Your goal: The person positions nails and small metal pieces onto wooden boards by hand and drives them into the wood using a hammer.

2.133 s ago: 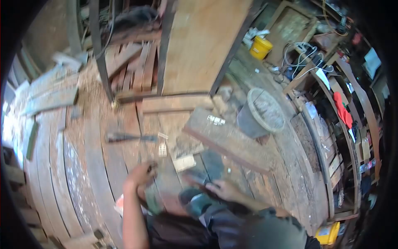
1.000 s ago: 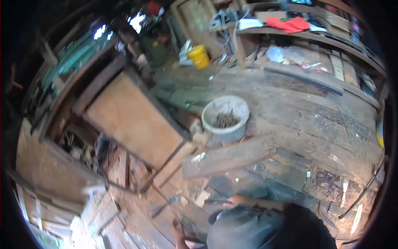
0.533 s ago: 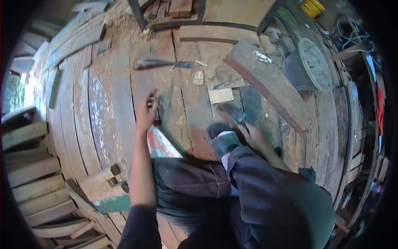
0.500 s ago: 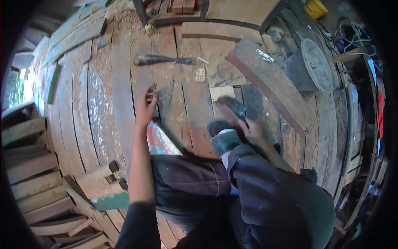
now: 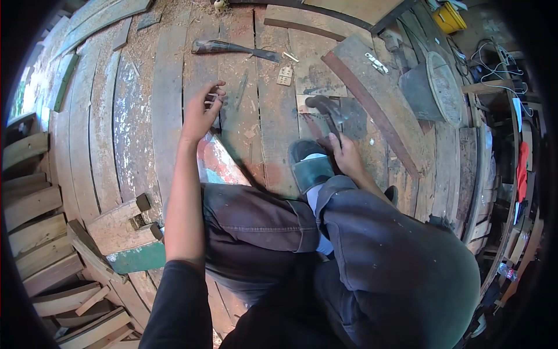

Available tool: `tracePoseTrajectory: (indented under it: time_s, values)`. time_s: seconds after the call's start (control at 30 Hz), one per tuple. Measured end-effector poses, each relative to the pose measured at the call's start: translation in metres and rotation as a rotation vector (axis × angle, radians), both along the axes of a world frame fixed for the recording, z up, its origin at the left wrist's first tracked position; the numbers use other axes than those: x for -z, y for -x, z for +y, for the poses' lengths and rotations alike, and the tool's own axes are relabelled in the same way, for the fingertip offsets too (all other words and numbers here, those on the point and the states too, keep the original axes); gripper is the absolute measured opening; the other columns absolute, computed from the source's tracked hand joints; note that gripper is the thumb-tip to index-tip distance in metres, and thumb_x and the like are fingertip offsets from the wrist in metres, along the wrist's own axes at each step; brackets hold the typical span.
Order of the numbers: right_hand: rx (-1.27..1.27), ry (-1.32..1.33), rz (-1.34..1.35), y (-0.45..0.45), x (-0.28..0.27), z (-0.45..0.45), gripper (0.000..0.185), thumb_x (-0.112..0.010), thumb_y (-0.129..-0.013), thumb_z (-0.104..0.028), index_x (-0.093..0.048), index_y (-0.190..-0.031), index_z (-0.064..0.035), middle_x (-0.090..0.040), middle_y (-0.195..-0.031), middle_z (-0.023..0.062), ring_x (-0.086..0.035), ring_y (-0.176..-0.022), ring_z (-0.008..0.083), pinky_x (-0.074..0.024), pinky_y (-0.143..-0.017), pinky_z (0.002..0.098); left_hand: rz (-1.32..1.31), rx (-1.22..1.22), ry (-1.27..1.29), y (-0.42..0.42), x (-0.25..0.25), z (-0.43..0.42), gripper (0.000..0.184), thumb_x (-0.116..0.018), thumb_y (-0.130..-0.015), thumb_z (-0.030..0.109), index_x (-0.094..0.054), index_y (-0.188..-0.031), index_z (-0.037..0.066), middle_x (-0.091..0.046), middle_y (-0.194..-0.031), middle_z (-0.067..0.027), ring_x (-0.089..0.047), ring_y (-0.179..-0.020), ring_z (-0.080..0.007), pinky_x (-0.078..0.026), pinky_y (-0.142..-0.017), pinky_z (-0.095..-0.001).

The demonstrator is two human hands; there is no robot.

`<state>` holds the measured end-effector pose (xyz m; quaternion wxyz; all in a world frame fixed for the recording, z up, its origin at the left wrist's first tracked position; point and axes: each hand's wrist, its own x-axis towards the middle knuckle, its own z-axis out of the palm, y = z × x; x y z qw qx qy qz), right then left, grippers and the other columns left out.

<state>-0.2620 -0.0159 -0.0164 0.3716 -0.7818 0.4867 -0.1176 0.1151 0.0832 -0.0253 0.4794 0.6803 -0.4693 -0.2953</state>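
Note:
My right hand (image 5: 347,156) is wrapped round the handle of a hammer (image 5: 332,119), its dark head out over the plank floor beyond my sandal (image 5: 311,166). My left hand (image 5: 203,110) hovers over the boards with loosely curled fingers apart and nothing in them. Close to it lies a thin stick-like piece (image 5: 242,90). Farther out rests a dark-handled tool with a flat blade, like a chisel (image 5: 235,49). Below my left hand, a board with worn red and white paint (image 5: 218,160) sticks out from under my leg.
A thick plank (image 5: 378,107) lies diagonally at right, beside a grey bucket (image 5: 415,93). A small plate with holes (image 5: 285,75) is on the floor. Stacked timber (image 5: 43,238) lines the left side. A yellow container (image 5: 450,18) stands at the far right, near white cables (image 5: 494,70).
The view has tilted, so the floor and tools sit higher in the picture. The hammer, blurred before, is sharper and its head is farther out. My left hand stays loosely curled.

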Motion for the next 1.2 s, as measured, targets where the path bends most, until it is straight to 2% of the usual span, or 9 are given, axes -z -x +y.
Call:
tracePoseTrajectory:
  time_s: [0.1,0.3,0.37,0.63,0.77,0.8,0.83,0.9,1.2]
  values:
    - [-0.064,-0.02,0.136,-0.001,0.003,-0.011,0.034,-0.053,-0.101,-0.032,-0.065,-0.105,-0.0011,-0.065,-0.086,0.0292,-0.064,-0.086,0.0474,-0.0501,-0.074,0.05,-0.015,0.011,0.008,0.0,0.001,0.0,0.039,-0.057,-0.089,0.0,-0.059,-0.127,0.008,-0.065,-0.102,-0.0065,-0.063,-0.085,-0.0151,-0.052,-0.076,-0.0286]
    - [0.004,0.076,-0.004,0.0,-0.006,-0.003,0.038,-0.052,-0.1,-0.036,-0.063,-0.101,0.0006,-0.064,-0.088,0.0319,-0.061,-0.086,0.0507,-0.0481,-0.074,0.0544,-0.038,0.016,-0.02,0.0,0.0,0.001,0.039,-0.057,-0.089,0.0,-0.059,-0.127,0.008,-0.066,-0.101,-0.0081,-0.065,-0.086,-0.0166,-0.052,-0.076,-0.0285]
    - [-0.061,0.076,0.18,0.002,0.014,-0.005,0.039,-0.051,-0.1,-0.036,-0.063,-0.102,0.0008,-0.064,-0.087,0.0316,-0.061,-0.086,0.0517,-0.0482,-0.074,0.0546,-0.027,0.011,-0.017,0.001,0.0,0.001,0.039,-0.057,-0.089,0.0,-0.059,-0.127,0.008,-0.066,-0.101,-0.0081,-0.065,-0.086,-0.0167,-0.052,-0.076,-0.0288]
    - [0.043,0.078,-0.052,0.009,0.0,-0.002,0.037,-0.051,-0.101,-0.034,-0.064,-0.104,0.0002,-0.065,-0.085,0.0284,-0.064,-0.081,0.0483,-0.0495,-0.071,0.0525,-0.034,0.025,-0.07,0.002,-0.001,0.0,0.038,-0.056,-0.089,0.0,-0.059,-0.127,0.008,-0.067,-0.102,-0.0083,-0.066,-0.089,-0.0176,-0.053,-0.078,-0.0307]
    - [-0.085,0.052,0.026,0.006,0.011,-0.004,0.034,-0.052,-0.101,-0.034,-0.064,-0.108,-0.0025,-0.065,-0.083,0.0281,-0.062,-0.079,0.0497,-0.0485,-0.071,0.0541,-0.051,0.019,-0.045,0.002,0.006,-0.001,0.039,-0.057,-0.088,0.001,-0.059,-0.127,0.008,-0.067,-0.102,-0.0081,-0.066,-0.088,-0.018,-0.053,-0.078,-0.0307]
    - [-0.076,0.072,0.218,0.008,0.005,-0.008,0.034,-0.054,-0.1,-0.034,-0.063,-0.114,-0.0044,-0.065,-0.083,0.0283,-0.062,-0.08,0.0508,-0.0483,-0.072,0.0546,-0.056,0.029,-0.053,0.003,0.004,-0.001,0.04,-0.057,-0.088,0.001,-0.059,-0.127,0.008,-0.067,-0.102,-0.008,-0.066,-0.088,-0.0179,-0.052,-0.079,-0.0306]
    - [-0.075,0.062,0.22,0.008,0.002,-0.007,0.034,-0.054,-0.1,-0.034,-0.063,-0.114,-0.0044,-0.065,-0.083,0.0283,-0.062,-0.08,0.0508,-0.0483,-0.072,0.0546,-0.054,0.032,-0.063,0.004,0.003,0.0,0.04,-0.057,-0.088,0.001,-0.059,-0.127,0.008,-0.067,-0.102,-0.008,-0.066,-0.088,-0.0179,-0.052,-0.079,-0.0306]
    - [-0.049,0.129,0.034,0.01,-0.015,-0.004,0.034,-0.056,-0.099,-0.032,-0.062,-0.118,-0.0041,-0.065,-0.082,0.0292,-0.062,-0.081,0.0512,-0.0486,-0.074,0.0546,-0.061,0.026,-0.11,0.004,-0.001,0.001,0.04,-0.057,-0.089,0.001,-0.059,-0.128,0.009,-0.067,-0.103,-0.008,-0.065,-0.089,-0.0179,-0.052,-0.078,-0.0307]
    - [-0.051,0.003,0.103,-0.01,-0.008,-0.02,0.036,-0.052,-0.101,-0.033,-0.064,-0.103,0.0007,-0.064,-0.084,0.0298,-0.062,-0.085,0.0499,-0.0494,-0.068,0.0501,-0.066,0.054,-0.157,0.004,0.004,-0.002,0.038,-0.056,-0.094,0.004,-0.057,-0.131,0.01,-0.065,-0.108,-0.0042,-0.061,-0.093,-0.0132,-0.05,-0.082,-0.0288]
